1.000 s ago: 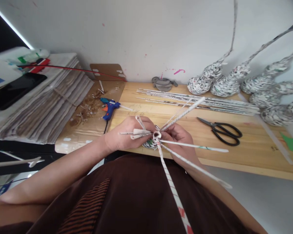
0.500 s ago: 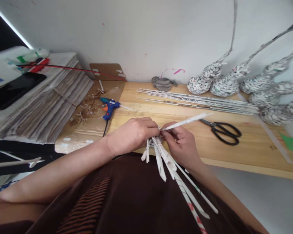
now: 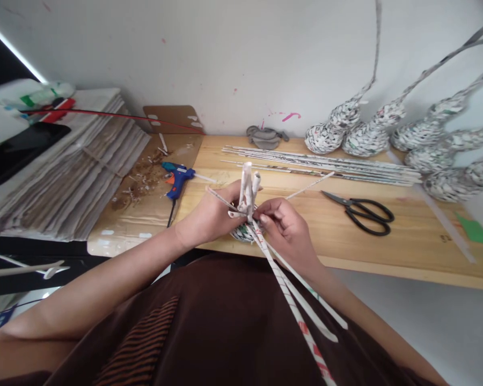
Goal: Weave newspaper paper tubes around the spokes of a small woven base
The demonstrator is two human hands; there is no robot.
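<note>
Between my hands, at the table's front edge, is a small woven paper piece (image 3: 243,232) with rolled paper tubes (image 3: 247,187) sticking up from its top. My left hand (image 3: 219,209) is closed round its left side, fingers partly hidden behind the tubes. My right hand (image 3: 284,222) pinches at the base of the tubes on the right, thumb and forefinger together. Several long paper strips (image 3: 284,284), one with red marks, trail down over the brown shirt. Another thin paper tube (image 3: 310,185) points up and right from behind my right hand.
Black-handled scissors (image 3: 364,212) lie on the right. Behind my hands are long paper tubes (image 3: 326,165) and a grey cloth (image 3: 268,138). Woven gourd shapes (image 3: 366,140) stand at the back right. Left are a blue glue gun (image 3: 180,179) on cardboard and a tall paper stack (image 3: 92,161).
The woven piece has turned so several short tubes that hung towards me now stand up. My left hand has shifted left and lower, and my right hand has moved slightly left.
</note>
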